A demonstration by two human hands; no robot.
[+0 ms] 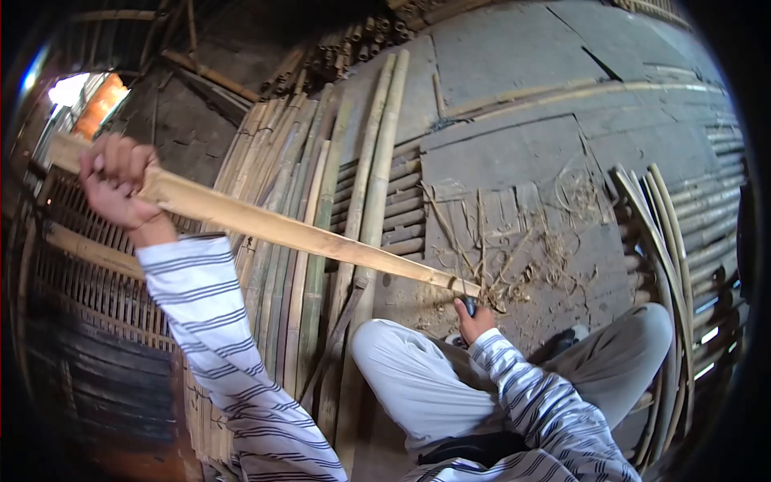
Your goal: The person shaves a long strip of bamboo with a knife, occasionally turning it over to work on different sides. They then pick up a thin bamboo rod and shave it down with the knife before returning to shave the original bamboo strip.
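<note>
A long split bamboo strip (297, 233) slants across the view from upper left down to the middle. My left hand (120, 177) is closed around its upper part, fingers wrapped over the edge. My right hand (474, 320) grips the dark handle of a knife (469, 302), just below the strip's far end. The thin blade seems to touch the strip near that tip; its exact contact is too small to make out. Curled bamboo shavings (522, 273) lie on the flat board (506, 217) beyond my right hand.
Long bamboo poles (373, 161) and split lengths (273, 145) lie to the left of my knees. Bent bamboo strips (662, 233) stand at the right, beside a slatted bamboo floor (707, 217) with gaps. A slatted bamboo panel (96, 241) is at far left. Cut bamboo ends (361, 40) are stacked behind.
</note>
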